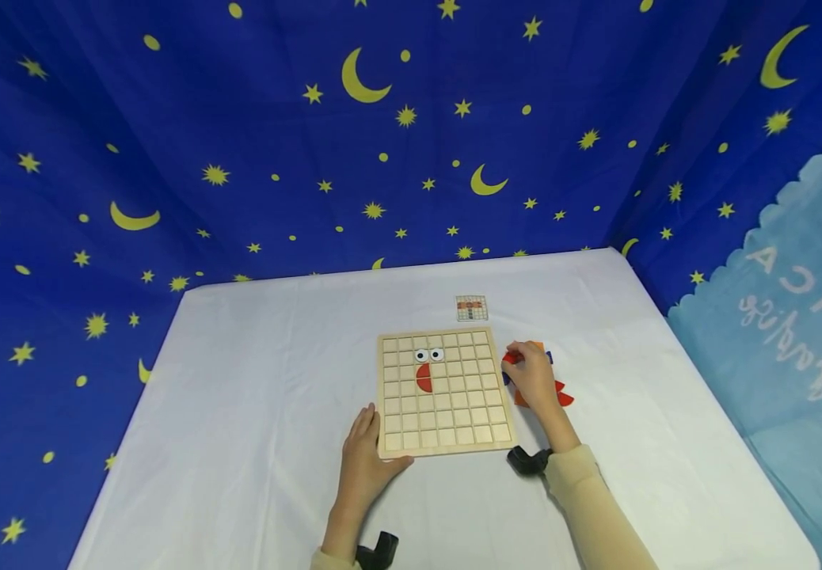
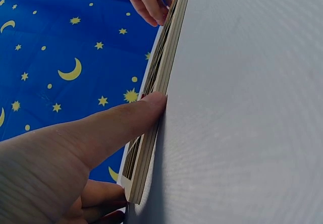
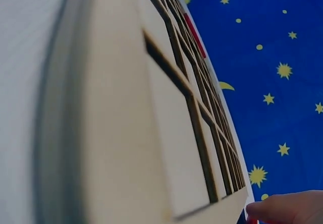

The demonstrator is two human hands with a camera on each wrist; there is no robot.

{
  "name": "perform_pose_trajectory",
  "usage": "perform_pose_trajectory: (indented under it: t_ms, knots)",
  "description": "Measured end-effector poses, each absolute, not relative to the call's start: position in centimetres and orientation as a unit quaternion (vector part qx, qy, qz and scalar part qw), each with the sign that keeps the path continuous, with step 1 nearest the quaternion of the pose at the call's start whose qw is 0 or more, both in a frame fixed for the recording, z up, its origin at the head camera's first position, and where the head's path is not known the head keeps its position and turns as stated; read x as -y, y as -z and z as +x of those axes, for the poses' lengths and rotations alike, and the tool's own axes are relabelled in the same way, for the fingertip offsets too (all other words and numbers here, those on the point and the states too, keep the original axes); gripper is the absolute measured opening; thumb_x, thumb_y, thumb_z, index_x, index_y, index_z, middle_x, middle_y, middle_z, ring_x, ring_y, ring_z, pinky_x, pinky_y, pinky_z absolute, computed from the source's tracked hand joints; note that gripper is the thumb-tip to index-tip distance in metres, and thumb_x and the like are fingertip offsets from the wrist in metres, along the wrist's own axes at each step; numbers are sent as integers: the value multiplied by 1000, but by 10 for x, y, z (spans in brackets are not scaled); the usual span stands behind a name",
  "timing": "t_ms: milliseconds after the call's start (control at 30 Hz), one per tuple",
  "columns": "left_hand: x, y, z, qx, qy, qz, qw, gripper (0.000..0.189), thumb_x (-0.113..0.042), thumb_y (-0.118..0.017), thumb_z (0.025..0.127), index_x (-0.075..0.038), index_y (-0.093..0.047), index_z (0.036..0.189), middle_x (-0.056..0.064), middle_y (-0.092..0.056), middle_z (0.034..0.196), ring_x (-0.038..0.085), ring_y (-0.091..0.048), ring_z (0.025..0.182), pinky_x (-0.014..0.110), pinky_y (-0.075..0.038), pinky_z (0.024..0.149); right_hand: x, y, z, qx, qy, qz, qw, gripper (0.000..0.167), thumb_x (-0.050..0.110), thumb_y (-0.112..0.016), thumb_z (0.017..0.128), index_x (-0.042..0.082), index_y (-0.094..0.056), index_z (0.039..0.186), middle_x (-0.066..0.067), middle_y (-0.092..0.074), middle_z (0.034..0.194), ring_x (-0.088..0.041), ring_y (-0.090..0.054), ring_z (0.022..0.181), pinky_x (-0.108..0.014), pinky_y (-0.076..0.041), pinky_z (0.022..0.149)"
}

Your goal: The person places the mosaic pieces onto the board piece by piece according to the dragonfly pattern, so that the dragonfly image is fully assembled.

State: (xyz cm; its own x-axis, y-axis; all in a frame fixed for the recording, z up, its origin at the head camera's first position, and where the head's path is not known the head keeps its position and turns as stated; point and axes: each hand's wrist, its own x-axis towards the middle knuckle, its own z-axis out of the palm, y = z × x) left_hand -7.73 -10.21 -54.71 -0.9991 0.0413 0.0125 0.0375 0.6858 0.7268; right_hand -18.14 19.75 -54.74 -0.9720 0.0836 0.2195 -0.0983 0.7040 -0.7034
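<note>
A square wooden grid board (image 1: 447, 452) lies on the white table. Two round eye pieces (image 1: 429, 355) sit side by side in its upper cells, with a red half-circle piece (image 1: 424, 378) below them. My left hand (image 1: 366, 467) holds the board's near left corner, thumb against the front edge and fingers along the left side. Just beyond the board's right edge, my right hand (image 1: 534, 380) has its bent fingers at a red piece (image 1: 510, 358) among loose pieces. Whether the fingertips pinch it is hidden.
Loose red pieces (image 1: 564, 394) and orange pieces (image 1: 521, 399) lie around and under the right hand, with bits of blue. A small pattern card (image 1: 471, 308) lies beyond the board. A blue star-and-moon curtain (image 1: 275, 142) hangs behind the white table (image 1: 240, 380).
</note>
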Motion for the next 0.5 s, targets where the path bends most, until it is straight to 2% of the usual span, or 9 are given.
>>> perform_pose_trajectory:
  t_ms: [167, 367, 500]
  knots:
    - [101, 548, -78, -918, -397, 21, 6, 97, -29, -88, 62, 10, -42, 137, 27, -36, 148, 42, -29, 141, 61, -26, 112, -197, 549, -184, 929, -351, 10, 118, 28, 6, -67, 83, -6, -65, 108, -22, -64, 101, -33, -60, 91, -46, -51, 80]
    - [101, 548, -78, -918, -395, 18, 6, 96, -27, -88, 62, 11, -42, 137, 27, -36, 148, 41, -29, 141, 60, -26, 112, -197, 549, -186, 934, -338, 12, 117, 30, 3, -66, 81, -6, -65, 110, -25, -64, 112, -39, -58, 107, -52, -49, 89]
    - [102, 548, -78, -919, -394, 19, 7, 96, -27, -88, 62, 11, -41, 137, 27, -36, 149, 41, -29, 141, 60, -26, 112, -195, 551, -187, 928, -348, 14, 129, 29, 6, -69, 82, -5, -66, 108, -23, -65, 106, -36, -61, 97, -49, -50, 83]
